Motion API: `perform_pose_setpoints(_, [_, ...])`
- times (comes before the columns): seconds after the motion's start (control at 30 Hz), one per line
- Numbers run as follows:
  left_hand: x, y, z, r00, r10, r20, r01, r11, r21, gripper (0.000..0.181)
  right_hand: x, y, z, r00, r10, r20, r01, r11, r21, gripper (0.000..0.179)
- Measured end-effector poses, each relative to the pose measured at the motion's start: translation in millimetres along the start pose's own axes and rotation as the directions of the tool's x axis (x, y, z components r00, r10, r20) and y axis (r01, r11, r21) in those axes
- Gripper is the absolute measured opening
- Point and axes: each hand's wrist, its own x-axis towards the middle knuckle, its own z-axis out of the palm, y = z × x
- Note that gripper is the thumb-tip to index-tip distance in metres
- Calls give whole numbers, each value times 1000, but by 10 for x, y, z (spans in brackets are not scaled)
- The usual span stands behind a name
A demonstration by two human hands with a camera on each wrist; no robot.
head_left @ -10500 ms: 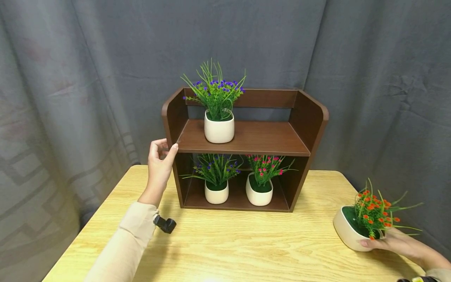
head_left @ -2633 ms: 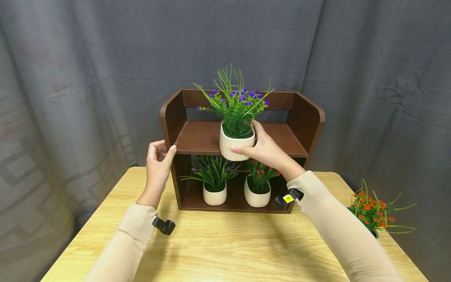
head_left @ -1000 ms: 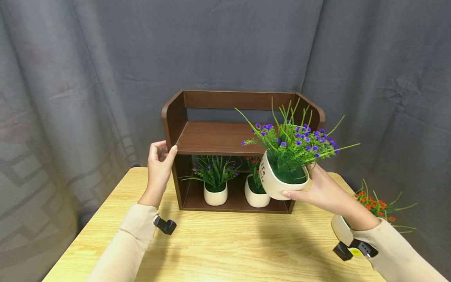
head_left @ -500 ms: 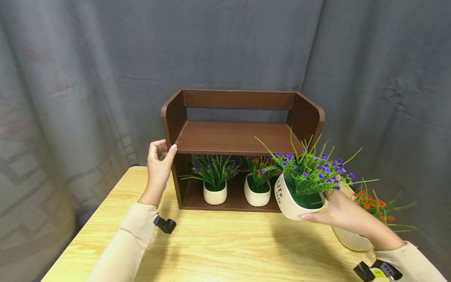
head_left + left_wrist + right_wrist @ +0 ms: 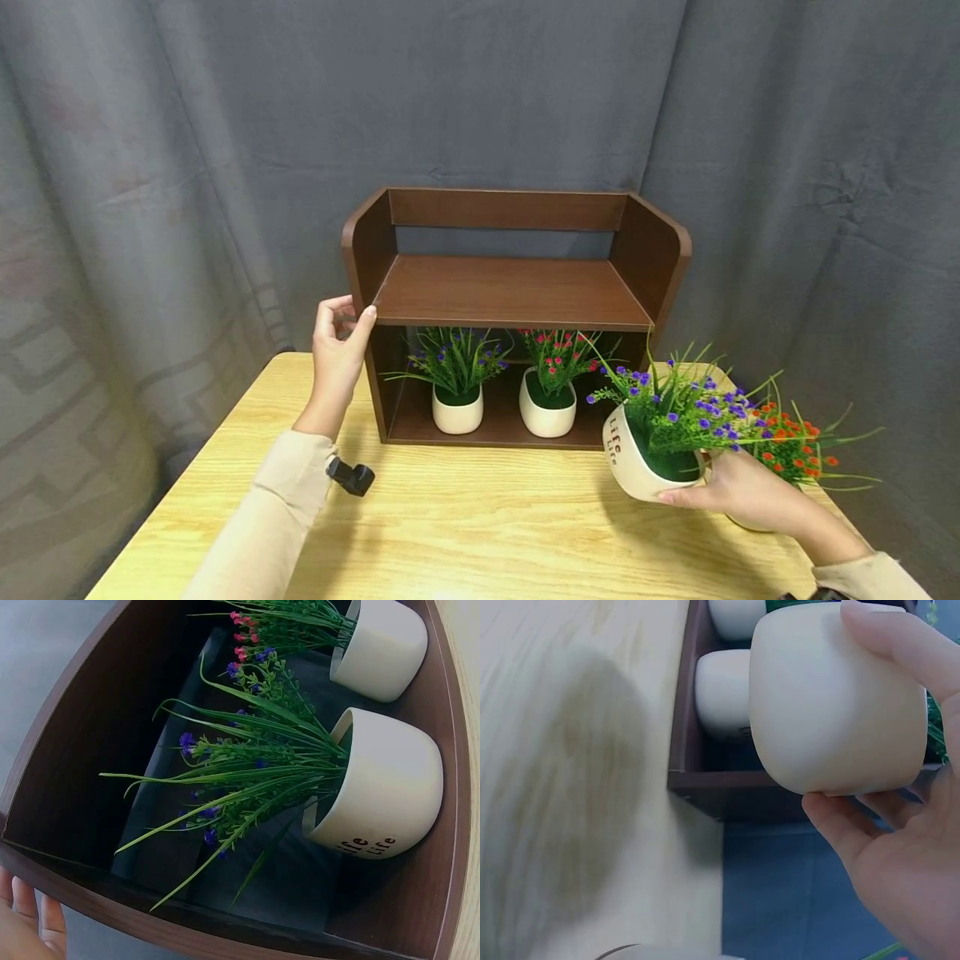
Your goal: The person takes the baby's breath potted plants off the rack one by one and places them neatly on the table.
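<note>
My left hand [image 5: 337, 358] grips the left side panel of a dark brown two-tier shelf [image 5: 517, 292], thumb at the front edge. Its fingertips [image 5: 52, 919] show at the panel in the left wrist view. My right hand [image 5: 757, 496] holds a white potted plant with purple flowers [image 5: 641, 479], thumb on the near side of the pot. The pot is tilted above the table, right of the shelf, its "Life" lettering facing left. In the right wrist view the pot [image 5: 832, 705] fills much of the frame; my fingers wrap its lower side.
On the lower tier stand a purple-flowered pot [image 5: 457, 415] and a pink-flowered pot [image 5: 547, 417]. An orange-flowered plant [image 5: 795, 446] stands at the table's right, mostly behind my right hand. A grey curtain [image 5: 517, 92] hangs behind the wooden table [image 5: 450, 517].
Earlier my right hand set the orange-flowered plant down at the right, then took the purple-flowered plant off the upper tier. It has since carried it right and downward. My left hand has stayed put.
</note>
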Motion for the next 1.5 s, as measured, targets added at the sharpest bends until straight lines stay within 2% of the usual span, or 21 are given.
perform_pose_setpoints(0.1, [8, -13, 2, 1000, 4, 11, -4, 1000, -9, 34, -11, 86, 88, 998, -49, -48, 48, 998, -39, 88])
perform_pose_setpoints(0.2, [13, -28, 4, 1000, 7, 15, -7, 1000, -24, 34, -30, 181, 159, 996, -64, -62, 62, 998, -24, 90])
perform_pose_setpoints(0.47, [14, -20, -6, 1000, 1, 4, 0, 1000, -15, 35, -89, 361, 324, 999, 50, -2, -49, 995, 91, 94])
perform_pose_setpoints(0.57, [10, -8, -9, 1000, -12, 5, 12, 1000, -8, 36, -104, 412, 363, 993, 103, 63, -112, 981, 159, 94])
perform_pose_setpoints(0.63, [11, -8, -12, 1000, -13, 6, 13, 1000, -10, 36, -114, 445, 391, 990, 118, 78, -130, 977, 170, 94])
perform_pose_setpoints(0.7, [13, -7, -16, 1000, -12, 6, 12, 1000, -10, 36, -115, 476, 418, 988, 126, 92, -142, 970, 197, 92])
perform_pose_setpoints(0.8, [17, -12, -17, 1000, -10, 3, 10, 1000, -1, 37, -110, 525, 471, 992, 108, 59, -118, 973, 199, 95])
perform_pose_setpoints(0.93, [12, -13, -10, 1000, -11, -1, 11, 1000, 7, 36, -103, 568, 507, 991, 112, 68, -125, 964, 235, 100])
perform_pose_setpoints(1.23, [9, -15, -4, 1000, -7, -6, 7, 1000, 6, 36, -85, 584, 480, 982, 132, 134, -166, 943, 288, 101])
perform_pose_setpoints(1.4, [9, -15, -5, 1000, -11, -1, 11, 1000, 3, 38, -80, 600, 469, 968, 139, 210, -212, 899, 382, 93])
perform_pose_setpoints(1.5, [5, -13, -9, 1000, -17, 2, 17, 1000, 1, 38, -81, 604, 472, 970, 132, 205, -200, 912, 359, 93])
